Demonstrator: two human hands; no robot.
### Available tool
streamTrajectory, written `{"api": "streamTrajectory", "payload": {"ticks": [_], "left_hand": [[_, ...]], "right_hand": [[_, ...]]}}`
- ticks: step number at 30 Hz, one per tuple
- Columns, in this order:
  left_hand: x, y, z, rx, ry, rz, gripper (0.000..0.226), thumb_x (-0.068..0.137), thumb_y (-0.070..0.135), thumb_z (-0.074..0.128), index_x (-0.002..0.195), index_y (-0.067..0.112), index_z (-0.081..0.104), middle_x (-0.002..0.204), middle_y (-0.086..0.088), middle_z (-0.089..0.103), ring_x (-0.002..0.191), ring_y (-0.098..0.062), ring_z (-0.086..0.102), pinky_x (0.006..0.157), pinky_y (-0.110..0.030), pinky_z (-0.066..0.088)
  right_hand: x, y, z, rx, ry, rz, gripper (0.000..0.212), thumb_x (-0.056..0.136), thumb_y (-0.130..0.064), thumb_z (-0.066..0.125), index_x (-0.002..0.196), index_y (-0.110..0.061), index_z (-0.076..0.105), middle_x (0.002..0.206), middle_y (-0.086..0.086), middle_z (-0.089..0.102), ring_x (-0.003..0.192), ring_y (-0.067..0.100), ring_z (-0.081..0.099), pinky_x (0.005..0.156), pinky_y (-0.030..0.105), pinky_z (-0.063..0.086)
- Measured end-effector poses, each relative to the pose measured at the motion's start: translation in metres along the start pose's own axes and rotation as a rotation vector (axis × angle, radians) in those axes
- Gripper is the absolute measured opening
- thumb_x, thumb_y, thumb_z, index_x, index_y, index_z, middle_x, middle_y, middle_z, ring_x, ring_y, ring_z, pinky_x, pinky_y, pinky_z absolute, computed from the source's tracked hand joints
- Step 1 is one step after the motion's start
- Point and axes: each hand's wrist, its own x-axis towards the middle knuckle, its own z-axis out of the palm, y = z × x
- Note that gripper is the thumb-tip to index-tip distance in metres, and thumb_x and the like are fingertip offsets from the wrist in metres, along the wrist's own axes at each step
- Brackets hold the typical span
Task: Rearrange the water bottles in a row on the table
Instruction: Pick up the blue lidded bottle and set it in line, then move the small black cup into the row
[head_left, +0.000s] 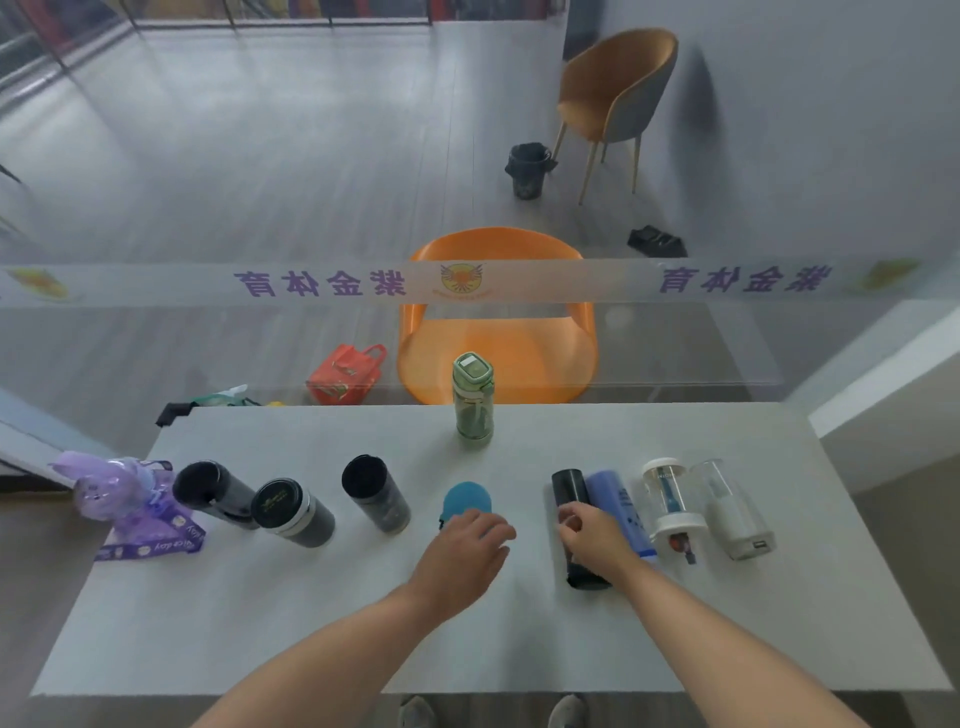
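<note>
Several bottles stand in a row across the grey table (260, 623): a purple rabbit-shaped bottle (111, 491) at the far left, two black flasks (213, 491) (292, 512), a dark tumbler (375, 500), a blue bottle (466, 500), a slim black bottle (570, 491), a purple-blue bottle (612, 493), a clear bottle (670, 501) and a white-based clear bottle (730, 512). A green bottle (472, 400) stands alone behind the row. My left hand (462, 556) wraps the blue bottle's near side. My right hand (597, 538) grips the slim black bottle.
An orange chair (496, 322) stands beyond the table's far edge, behind a glass partition with a printed band. A red bag (345, 374) lies on the floor beside it. A tan chair (618, 98) and a black bin (527, 169) stand further back.
</note>
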Motion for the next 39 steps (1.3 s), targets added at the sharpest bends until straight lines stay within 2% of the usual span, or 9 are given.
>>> {"api": "streamTrajectory", "payload": {"ticks": [4,8,15,20,24,26,29,33,39], "left_hand": [[0.003,0.027,0.029,-0.081,-0.139,-0.085,0.019,0.1,0.034,0.045,0.107,0.025,0.059,0.101,0.008,0.067,0.093,-0.012,0.053,0.083,-0.033,0.048],[0.005,0.044,0.067,-0.145,-0.279,-0.376,0.026,0.1,0.038,0.047,0.124,0.032,0.053,0.125,0.01,0.059,0.112,-0.012,0.052,0.097,-0.029,0.045],[0.018,0.055,0.129,-0.383,-0.328,-0.739,0.058,0.089,0.031,0.066,0.14,0.033,0.037,0.137,0.005,0.051,0.12,-0.017,0.052,0.1,-0.037,0.047],[0.023,0.052,0.15,-0.498,-0.184,-0.854,0.046,0.089,0.024,0.067,0.129,0.029,0.046,0.121,0.001,0.063,0.103,-0.018,0.059,0.09,-0.037,0.051],[0.017,0.061,0.138,-0.484,-0.114,-0.845,0.04,0.089,0.031,0.067,0.124,0.035,0.046,0.115,0.006,0.062,0.102,-0.013,0.057,0.089,-0.032,0.05],[0.016,0.067,0.122,-0.47,-0.096,-0.832,0.043,0.09,0.032,0.067,0.126,0.039,0.043,0.114,0.009,0.06,0.106,-0.012,0.055,0.092,-0.031,0.049],[0.019,0.074,0.093,-0.442,-0.056,-0.795,0.046,0.091,0.034,0.066,0.13,0.038,0.041,0.113,0.011,0.06,0.105,-0.009,0.053,0.092,-0.027,0.047],[0.026,0.077,0.06,-0.383,0.024,-0.668,0.046,0.09,0.038,0.066,0.129,0.036,0.041,0.108,0.011,0.058,0.098,-0.005,0.054,0.086,-0.025,0.05],[0.057,0.066,0.033,-0.122,0.046,-0.532,0.038,0.096,0.041,0.052,0.133,0.035,0.044,0.12,0.005,0.055,0.109,-0.014,0.048,0.088,-0.031,0.049]], "right_hand": [[-0.014,0.052,-0.009,-0.231,-0.006,0.019,0.046,0.095,-0.023,0.06,0.14,-0.017,0.053,0.132,0.004,0.063,0.119,0.021,0.06,0.099,0.032,0.048],[-0.02,0.075,0.004,-0.257,-0.062,0.026,0.052,0.096,-0.021,0.059,0.146,-0.022,0.045,0.143,0.002,0.053,0.125,0.021,0.056,0.106,0.034,0.045],[-0.005,0.095,0.026,-0.215,-0.091,-0.019,0.067,0.097,-0.017,0.06,0.154,-0.031,0.029,0.144,0.002,0.048,0.124,0.022,0.056,0.101,0.032,0.047],[0.01,0.101,0.037,-0.123,-0.144,-0.036,0.076,0.094,-0.016,0.06,0.152,-0.041,0.018,0.131,0.005,0.061,0.104,0.023,0.065,0.089,0.036,0.056],[0.005,0.093,0.028,-0.001,-0.132,-0.035,0.068,0.093,-0.029,0.068,0.149,-0.039,0.03,0.123,0.004,0.063,0.106,0.023,0.065,0.084,0.031,0.055],[0.0,0.084,0.013,0.079,-0.194,-0.006,0.07,0.09,-0.038,0.071,0.147,-0.043,0.031,0.119,-0.001,0.061,0.095,0.019,0.067,0.071,0.026,0.056],[-0.009,0.067,-0.009,0.154,-0.251,0.01,0.066,0.089,-0.034,0.07,0.145,-0.04,0.035,0.112,0.002,0.063,0.084,0.017,0.067,0.061,0.021,0.054],[-0.016,0.045,-0.025,0.294,-0.252,0.008,0.054,0.09,-0.036,0.067,0.139,-0.029,0.046,0.107,0.015,0.065,0.061,0.015,0.058,0.06,0.027,0.052],[-0.002,0.012,-0.032,0.442,-0.136,0.034,0.042,0.095,-0.033,0.064,0.132,-0.018,0.052,0.097,0.013,0.063,0.055,0.016,0.052,0.053,0.027,0.045]]}}
